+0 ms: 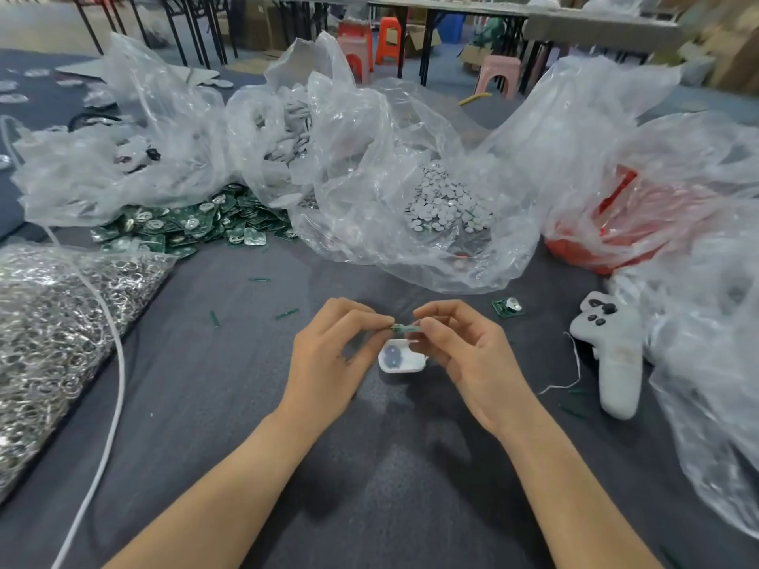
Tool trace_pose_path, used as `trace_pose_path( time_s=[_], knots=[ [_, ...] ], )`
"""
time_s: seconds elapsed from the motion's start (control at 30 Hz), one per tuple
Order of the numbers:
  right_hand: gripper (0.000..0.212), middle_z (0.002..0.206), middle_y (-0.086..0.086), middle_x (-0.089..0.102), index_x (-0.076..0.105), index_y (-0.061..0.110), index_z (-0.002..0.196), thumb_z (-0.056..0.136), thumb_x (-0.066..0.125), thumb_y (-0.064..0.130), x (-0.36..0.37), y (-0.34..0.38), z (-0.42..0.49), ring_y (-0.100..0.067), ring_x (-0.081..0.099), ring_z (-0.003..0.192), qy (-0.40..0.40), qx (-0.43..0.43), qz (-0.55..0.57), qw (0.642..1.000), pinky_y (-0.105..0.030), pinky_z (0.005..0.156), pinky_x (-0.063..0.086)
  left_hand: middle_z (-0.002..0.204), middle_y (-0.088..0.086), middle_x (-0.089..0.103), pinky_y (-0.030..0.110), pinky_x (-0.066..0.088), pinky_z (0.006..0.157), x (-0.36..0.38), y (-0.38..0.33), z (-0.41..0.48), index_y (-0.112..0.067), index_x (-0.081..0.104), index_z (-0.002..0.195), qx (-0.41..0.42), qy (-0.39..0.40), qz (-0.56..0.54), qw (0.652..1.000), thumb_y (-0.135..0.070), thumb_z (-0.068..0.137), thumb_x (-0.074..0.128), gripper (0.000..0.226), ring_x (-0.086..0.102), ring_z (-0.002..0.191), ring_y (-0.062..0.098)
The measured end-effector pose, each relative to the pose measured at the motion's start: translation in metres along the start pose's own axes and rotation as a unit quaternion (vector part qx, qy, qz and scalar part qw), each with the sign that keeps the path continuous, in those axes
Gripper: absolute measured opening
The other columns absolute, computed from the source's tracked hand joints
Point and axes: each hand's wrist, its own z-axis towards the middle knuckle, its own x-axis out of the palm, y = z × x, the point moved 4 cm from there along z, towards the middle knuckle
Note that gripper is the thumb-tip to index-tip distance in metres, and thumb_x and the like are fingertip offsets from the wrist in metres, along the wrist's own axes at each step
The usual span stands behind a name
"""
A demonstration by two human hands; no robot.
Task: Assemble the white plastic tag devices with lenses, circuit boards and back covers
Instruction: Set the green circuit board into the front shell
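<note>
A small green circuit board (405, 328) is seen edge-on, pinched at its left end by my left hand (332, 363) and at its right end by my right hand (468, 359). Both hands hover over the dark cloth at centre. Just below the board a white plastic tag shell (400, 361) lies on the cloth, hollow side up, with a round lens visible inside. Another loose green circuit board (508, 307) lies to the right. A heap of green circuit boards (193, 227) spills out at the left. Small round white lenses (447, 203) fill a clear bag.
Crumpled clear plastic bags (349, 149) crowd the back of the table. A bag of metal rings (53, 330) and a white cord (117, 388) lie at the left. A white game controller (616, 355) and a red bag (616, 236) sit at the right. Green offcuts (286, 313) dot the cloth.
</note>
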Motion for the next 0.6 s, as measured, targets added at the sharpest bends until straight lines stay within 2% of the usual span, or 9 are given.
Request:
trace_pose_path(
  time_s=[0.03, 0.1, 0.2, 0.3, 0.47, 0.53, 0.6],
  knots=[
    [0.013, 0.080, -0.006, 0.067, 0.067, 0.008, 0.089, 0.077, 0.066, 0.010, 0.000, 0.001, 0.000, -0.017, 0.066, 0.075, 0.002, 0.013, 0.028, 1.000, -0.022, 0.068, 0.054, 0.091, -0.004, 0.061, 0.014, 0.046, 0.074, 0.001, -0.002, 0.000, -0.008, 0.073, 0.090, 0.021, -0.007, 0.007, 1.000, -0.014, 0.085, 0.069, 0.008, 0.059, 0.082, 0.008],
    [0.014, 0.082, -0.008, 0.065, 0.066, 0.006, 0.090, 0.079, 0.062, -0.003, -0.001, 0.003, 0.000, -0.014, 0.065, 0.071, 0.002, 0.023, 0.062, 0.998, -0.020, 0.063, 0.053, 0.095, -0.005, 0.058, 0.014, 0.045, 0.073, 0.003, -0.004, 0.000, -0.008, 0.072, 0.088, 0.048, -0.002, 0.003, 0.999, -0.011, 0.087, 0.066, 0.007, 0.059, 0.084, 0.009],
    [0.029, 0.081, -0.005, 0.062, 0.064, 0.006, 0.092, 0.081, 0.055, -0.019, -0.003, 0.005, 0.000, -0.010, 0.062, 0.071, -0.004, 0.022, 0.054, 0.998, -0.020, 0.063, 0.053, 0.097, -0.003, 0.061, 0.018, 0.047, 0.071, 0.005, -0.005, 0.000, -0.006, 0.070, 0.084, 0.052, 0.003, -0.006, 0.999, 0.003, 0.082, 0.070, 0.009, 0.061, 0.085, 0.008],
    [0.033, 0.082, -0.002, 0.061, 0.064, 0.008, 0.095, 0.081, 0.055, -0.020, -0.001, 0.005, -0.002, -0.011, 0.060, 0.076, -0.015, 0.014, 0.014, 1.000, -0.022, 0.067, 0.053, 0.096, 0.002, 0.065, 0.018, 0.049, 0.073, 0.005, -0.006, -0.001, -0.003, 0.070, 0.081, 0.051, 0.001, -0.008, 0.999, 0.007, 0.078, 0.074, 0.011, 0.062, 0.086, 0.007],
    [0.032, 0.077, -0.001, 0.069, 0.065, 0.009, 0.091, 0.082, 0.054, -0.019, -0.007, 0.004, 0.000, -0.013, 0.064, 0.078, -0.058, 0.002, 0.020, 0.998, -0.024, 0.073, 0.054, 0.104, -0.004, 0.060, 0.016, 0.048, 0.083, 0.007, -0.011, -0.003, -0.002, 0.069, 0.081, 0.066, 0.020, 0.000, 0.998, 0.006, 0.079, 0.072, 0.009, 0.062, 0.092, 0.005],
    [0.029, 0.075, -0.001, 0.070, 0.065, 0.009, 0.088, 0.082, 0.055, -0.017, -0.010, 0.005, 0.001, -0.013, 0.065, 0.077, -0.076, -0.008, 0.033, 0.997, -0.022, 0.072, 0.054, 0.103, -0.003, 0.061, 0.019, 0.049, 0.081, 0.009, -0.014, -0.004, -0.003, 0.068, 0.086, 0.066, 0.036, 0.006, 0.997, 0.001, 0.083, 0.071, 0.006, 0.062, 0.091, 0.008],
    [0.027, 0.073, 0.000, 0.070, 0.066, 0.011, 0.083, 0.082, 0.057, -0.015, -0.014, 0.006, 0.002, -0.013, 0.064, 0.076, -0.101, -0.018, 0.033, 0.994, -0.021, 0.071, 0.052, 0.103, -0.004, 0.060, 0.023, 0.046, 0.079, 0.013, -0.011, -0.004, -0.011, 0.064, 0.097, 0.034, 0.082, 0.033, 0.995, -0.020, 0.086, 0.068, 0.014, 0.057, 0.092, 0.011]
  ],
)
